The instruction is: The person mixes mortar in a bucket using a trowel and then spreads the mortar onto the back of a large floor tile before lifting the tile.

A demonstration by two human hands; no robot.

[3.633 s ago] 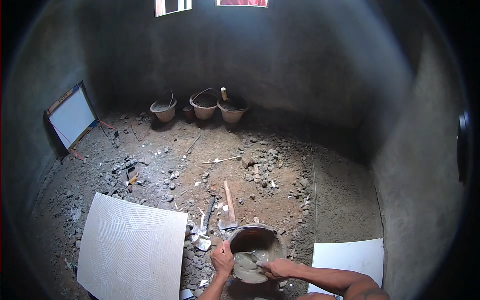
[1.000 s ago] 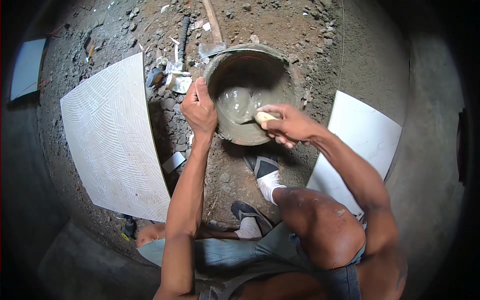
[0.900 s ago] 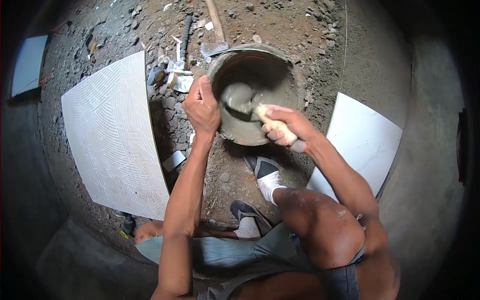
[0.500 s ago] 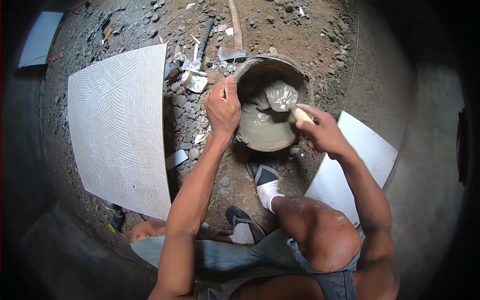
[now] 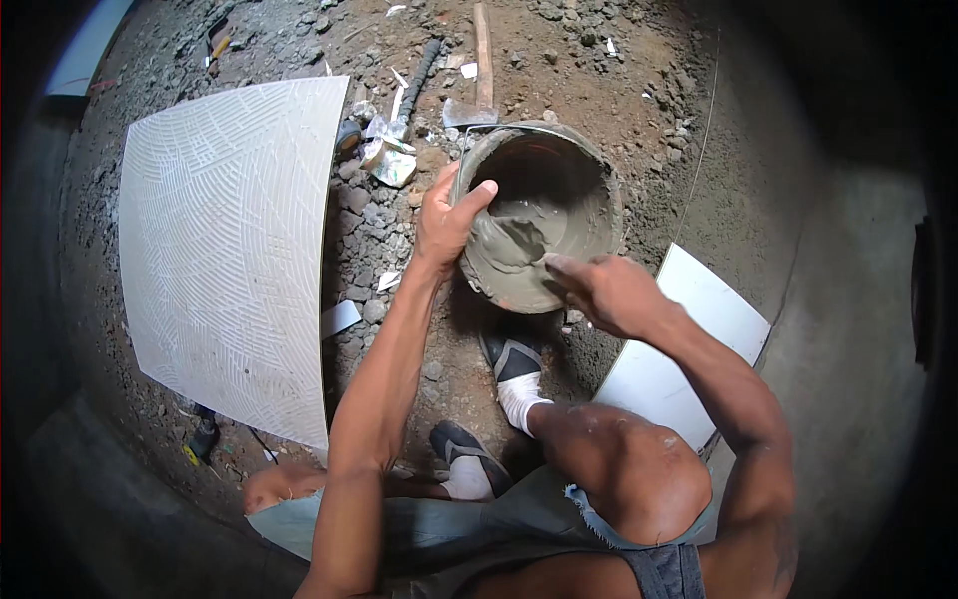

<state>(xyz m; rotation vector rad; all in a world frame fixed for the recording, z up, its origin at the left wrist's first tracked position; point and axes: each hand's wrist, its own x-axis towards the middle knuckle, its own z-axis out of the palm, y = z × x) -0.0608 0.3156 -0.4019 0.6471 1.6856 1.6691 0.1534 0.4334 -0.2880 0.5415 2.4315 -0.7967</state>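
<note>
While I look down through the head view, the left hand [image 5: 446, 222] grasps the near-left side of a round bucket [image 5: 606, 205], thumb hooked over the rim and the other fingers mostly hidden against the outer wall. Over the bucket's near-right edge, the right hand [image 5: 614, 295] has its fingers curled in, by my judgement around a trowel [image 5: 523, 244]; the handle is covered by the hand and the blade is so smeared that I can barely make it out. I take the step in hand to be working the wet grey mortar [image 5: 504, 280] with that blade, and a next stroke calls for a firm brace on the rim. Inside, the mortar is heaped toward the left hand, with a thinner coat on the walls and a dark hollow at the far side. The bucket's mouth seems tipped toward the wearer. Beyond it, near an axe [image 5: 485, 75], lies a crumpled white wrapper [image 5: 389, 162], and I cannot tell whether it holds anything.
</note>
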